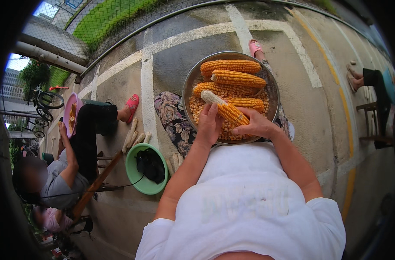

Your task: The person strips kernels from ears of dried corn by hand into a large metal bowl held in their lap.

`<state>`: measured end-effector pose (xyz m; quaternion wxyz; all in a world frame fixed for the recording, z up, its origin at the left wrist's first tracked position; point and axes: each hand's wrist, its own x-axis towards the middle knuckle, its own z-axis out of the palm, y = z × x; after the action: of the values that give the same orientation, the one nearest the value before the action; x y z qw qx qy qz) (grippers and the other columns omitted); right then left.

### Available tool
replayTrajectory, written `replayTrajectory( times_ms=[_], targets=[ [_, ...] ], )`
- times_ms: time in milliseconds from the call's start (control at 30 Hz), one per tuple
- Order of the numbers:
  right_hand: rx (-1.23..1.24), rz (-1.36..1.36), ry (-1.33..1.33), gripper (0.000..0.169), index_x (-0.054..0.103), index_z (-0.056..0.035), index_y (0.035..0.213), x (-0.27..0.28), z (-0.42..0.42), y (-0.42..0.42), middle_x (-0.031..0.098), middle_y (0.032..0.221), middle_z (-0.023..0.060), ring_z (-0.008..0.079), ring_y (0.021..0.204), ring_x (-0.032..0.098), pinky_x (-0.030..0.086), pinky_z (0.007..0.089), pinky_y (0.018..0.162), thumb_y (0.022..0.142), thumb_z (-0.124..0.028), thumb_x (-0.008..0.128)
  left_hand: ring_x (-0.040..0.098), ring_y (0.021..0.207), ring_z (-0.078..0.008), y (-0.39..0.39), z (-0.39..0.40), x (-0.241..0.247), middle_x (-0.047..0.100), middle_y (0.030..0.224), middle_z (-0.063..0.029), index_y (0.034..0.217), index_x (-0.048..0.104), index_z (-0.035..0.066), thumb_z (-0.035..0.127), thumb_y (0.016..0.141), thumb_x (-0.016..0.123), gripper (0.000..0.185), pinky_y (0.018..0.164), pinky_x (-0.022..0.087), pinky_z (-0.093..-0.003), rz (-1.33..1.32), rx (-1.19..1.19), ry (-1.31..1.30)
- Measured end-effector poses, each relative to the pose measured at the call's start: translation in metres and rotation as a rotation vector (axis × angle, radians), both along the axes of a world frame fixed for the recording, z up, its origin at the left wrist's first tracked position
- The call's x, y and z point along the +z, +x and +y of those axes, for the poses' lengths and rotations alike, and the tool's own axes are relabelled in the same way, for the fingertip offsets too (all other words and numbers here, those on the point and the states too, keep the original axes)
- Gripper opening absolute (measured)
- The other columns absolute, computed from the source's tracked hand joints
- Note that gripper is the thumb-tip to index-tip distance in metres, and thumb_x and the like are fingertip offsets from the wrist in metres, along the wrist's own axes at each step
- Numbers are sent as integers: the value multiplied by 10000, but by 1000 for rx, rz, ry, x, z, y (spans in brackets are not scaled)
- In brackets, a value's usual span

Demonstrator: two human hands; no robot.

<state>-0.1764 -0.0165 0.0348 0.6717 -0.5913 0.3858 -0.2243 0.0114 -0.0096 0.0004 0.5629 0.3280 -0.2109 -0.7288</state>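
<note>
A partly shelled ear of corn is held between my two hands, over a round metal basin on my lap. Its upper left end is bare white cob; the rest bears yellow kernels. My left hand grips it near the bare end, and my right hand is closed around its lower right part. The metal basin holds several unshelled ears, among them a top ear and one below it. Loose corn kernels lie beneath and around them. The basin's bottom is hidden.
A green plastic basin with black items stands on the ground at left, near bare corn cobs. A seated person at left has a pink basin. Another person's leg and a wooden stool are at far right.
</note>
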Motion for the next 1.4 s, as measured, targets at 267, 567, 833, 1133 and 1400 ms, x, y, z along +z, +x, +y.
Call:
replayTrajectory(
  times_ms=[267, 567, 833, 1133, 1400],
  targets=[
    [31, 154, 64, 571, 500, 7, 1180, 5, -3, 5, 586, 860, 53, 119, 718, 549, 459, 256, 647, 699, -216, 711, 549, 1042, -204, -2, -3, 3, 584, 1071, -74, 1132, 486, 52, 219, 936, 521, 259, 935, 441, -380, 76, -39, -44],
    [-62, 302, -213, 553, 539, 10, 1160, -7, 5, 12, 641, 996, 183, 282, 921, 627, 479, 350, 828, 674, -216, 672, 567, 932, -180, -4, -2, 8, 600, 977, -87, 1001, 514, 62, 195, 929, 529, 152, 885, 461, -363, 66, -10, 25],
    [-100, 324, -313, 621, 503, 5, 1218, -10, 10, 12, 628, 1044, 209, 325, 996, 609, 469, 370, 877, 670, -229, 679, 560, 914, -186, -6, -5, -1, 552, 870, -32, 951, 488, 83, 473, 899, 538, 397, 898, 455, -368, 147, 15, 63],
    [-61, 284, -181, 608, 508, -7, 1215, -5, 6, 10, 635, 1028, 187, 291, 949, 626, 482, 355, 843, 676, -225, 686, 536, 1020, -196, -3, 0, 7, 555, 1021, -50, 1119, 447, 74, 90, 845, 599, 314, 934, 434, -365, 55, -42, -28],
    [-117, 347, -352, 634, 463, -8, 1253, -24, 11, 14, 629, 1019, 218, 331, 966, 616, 483, 378, 847, 687, -198, 679, 552, 993, -180, -4, -2, 1, 572, 1010, -74, 1118, 447, 71, 97, 866, 602, 296, 906, 451, -352, 2, -9, 7]
  ],
)
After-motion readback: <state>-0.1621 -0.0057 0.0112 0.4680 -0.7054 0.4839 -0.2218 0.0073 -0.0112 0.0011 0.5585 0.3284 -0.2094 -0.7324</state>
